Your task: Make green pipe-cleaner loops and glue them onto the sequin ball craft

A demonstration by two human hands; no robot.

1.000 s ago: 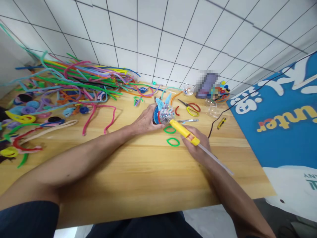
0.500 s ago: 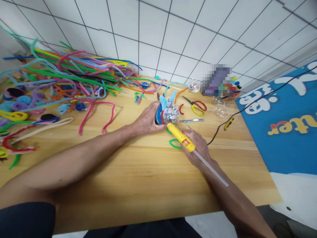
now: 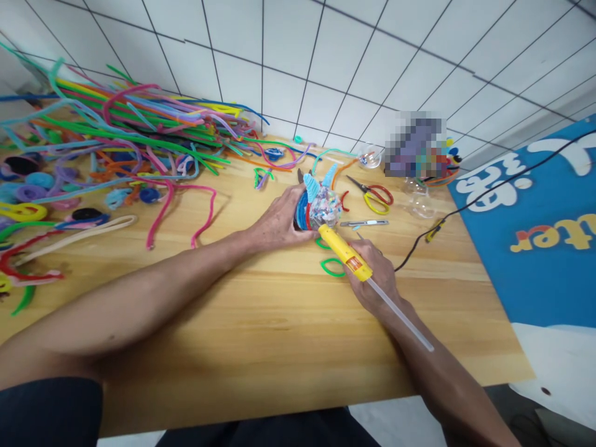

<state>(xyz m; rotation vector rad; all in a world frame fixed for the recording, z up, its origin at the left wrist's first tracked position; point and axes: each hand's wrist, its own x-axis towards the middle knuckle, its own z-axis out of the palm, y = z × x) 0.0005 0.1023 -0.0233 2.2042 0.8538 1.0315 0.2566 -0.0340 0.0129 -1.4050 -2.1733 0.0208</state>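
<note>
My left hand (image 3: 282, 217) is closed around a small craft figure (image 3: 325, 205). The figure has a clear ball filled with coloured bits, a blue and red wrapped band, and two light-blue pointed ears. In my right hand (image 3: 375, 273) is a yellow hot glue gun (image 3: 345, 251), with a long clear glue stick (image 3: 403, 316) poking out of its back. The gun's tip meets or nearly meets the lower edge of the ball; contact is hard to tell. Just below lies a green pipe-cleaner loop (image 3: 332, 267), near my right hand.
Scissors (image 3: 376, 197) and a metal-bodied cutter (image 3: 370, 222) lie beyond the figure. Bundled pipe cleaners (image 3: 153, 124) and coiled pieces (image 3: 37, 192) crowd the left. Clear plastic balls (image 3: 369, 156) stand near the tiled wall. A black cord (image 3: 414, 244) runs right, over a yellow knife (image 3: 435, 231).
The view has shifted slightly. Both hands keep their holds, and the glue gun's tip stays at the ball's lower edge. Nothing was picked up or let go.
</note>
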